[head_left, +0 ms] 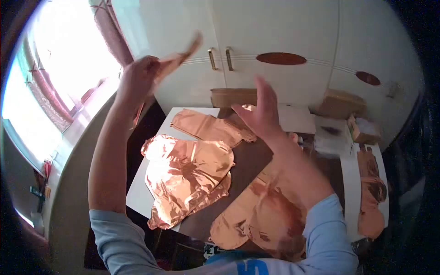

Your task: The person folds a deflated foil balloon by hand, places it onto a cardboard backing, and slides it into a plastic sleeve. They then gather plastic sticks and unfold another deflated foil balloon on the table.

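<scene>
My left hand (pixel 137 78) is raised at the upper left, its fingers closed on a thin copper-coloured foil piece (pixel 170 63) that sticks out to the right and is blurred. Near the middle, my right hand (pixel 262 112) is held up over the table with thumb and fingers apart and nothing between them. Below my hands lie shiny copper foil pieces (pixel 188 169), flat and wrinkled, on the left of the table. Another foil piece (pixel 208 126) lies behind them. More foil pieces (pixel 256 215) are at the front, partly hidden by my right arm.
White cabinet doors (pixel 284 27) stand behind the table (pixel 140 195). Cardboard boxes (pixel 341 104) and a small open box (pixel 365 129) sit at the back right. A long foil piece (pixel 370 192) lies at the right edge. A curtained window (pixel 68 50) is at left.
</scene>
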